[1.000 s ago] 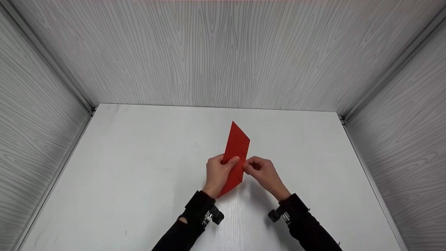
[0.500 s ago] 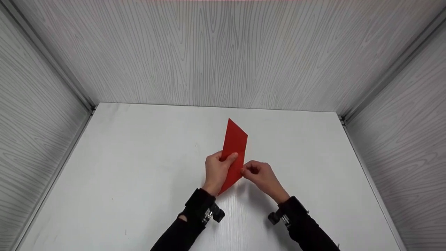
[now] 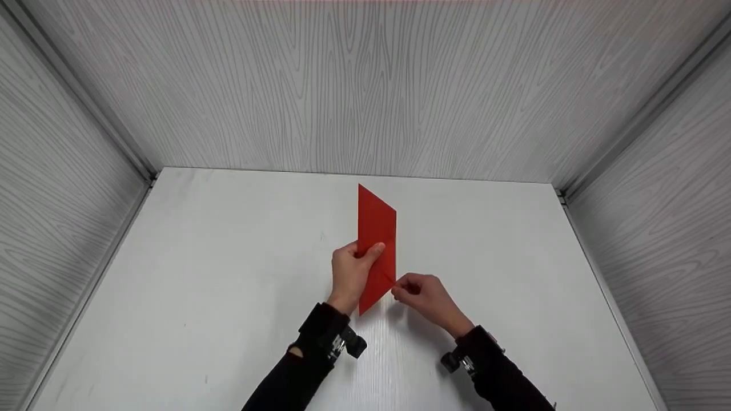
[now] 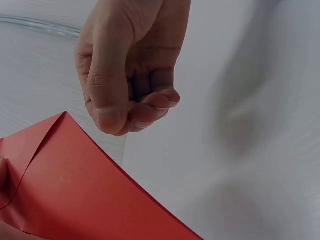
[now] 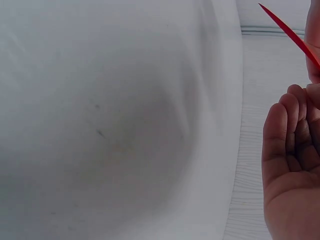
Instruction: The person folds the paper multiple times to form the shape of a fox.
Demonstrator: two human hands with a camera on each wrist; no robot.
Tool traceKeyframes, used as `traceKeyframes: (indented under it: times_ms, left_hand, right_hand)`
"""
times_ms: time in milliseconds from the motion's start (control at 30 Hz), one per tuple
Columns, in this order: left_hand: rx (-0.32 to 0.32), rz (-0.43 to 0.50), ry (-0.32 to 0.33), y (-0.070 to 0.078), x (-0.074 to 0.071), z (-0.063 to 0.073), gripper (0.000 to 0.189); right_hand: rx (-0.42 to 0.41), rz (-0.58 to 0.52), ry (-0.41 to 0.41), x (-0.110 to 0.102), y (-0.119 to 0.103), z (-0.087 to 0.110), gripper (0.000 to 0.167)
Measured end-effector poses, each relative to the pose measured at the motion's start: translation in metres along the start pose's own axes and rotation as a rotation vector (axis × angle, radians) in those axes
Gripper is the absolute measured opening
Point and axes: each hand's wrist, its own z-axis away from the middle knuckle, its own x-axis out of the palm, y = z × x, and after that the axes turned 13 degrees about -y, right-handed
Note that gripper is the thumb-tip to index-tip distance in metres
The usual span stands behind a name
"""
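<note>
A folded sheet of red paper, slanted at both ends, is held above the table. My left hand grips its left side, thumb on the near face and the other fingers mostly behind it. Close by the paper's lower right corner is my right hand, its thumb and fingertips brought together. In the left wrist view a small gap shows between the right hand and the red paper, where a folded flap is visible. The right wrist view catches only a thin edge of the paper beyond the curled fingers.
Beneath the hands spreads a white table. A grey wood-grain panel rises behind it, with similar side panels at left and right. Both wrists wear black bands with small cameras.
The paper has turned slightly anticlockwise and shifted left and away with my left hand. My right hand has slid down along its right edge to the lower corner.
</note>
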Motion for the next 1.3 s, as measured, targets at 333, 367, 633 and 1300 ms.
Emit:
traceKeyframes:
  times_ms: [333,367,633,1300]
  left_hand:
    - [-0.118,-0.141,-0.117,-0.012,-0.013,-0.003,0.022]
    - [-0.127,-0.166,-0.134,-0.013,-0.015,-0.003,0.021]
    - [-0.137,-0.433,-0.302,-0.026,-0.025,-0.001,0.016]
    - [-0.010,-1.048,-0.445,-0.044,-0.010,0.010,0.016]
  right_hand:
    - [0.009,0.080,0.092,-0.013,0.007,0.001,0.006]
    - [0.012,0.080,0.102,-0.014,0.007,0.002,0.006]
    - [-0.023,0.124,0.160,-0.020,0.004,0.006,0.005]
    - [-0.316,0.654,0.324,-0.006,-0.023,-0.008,0.018]
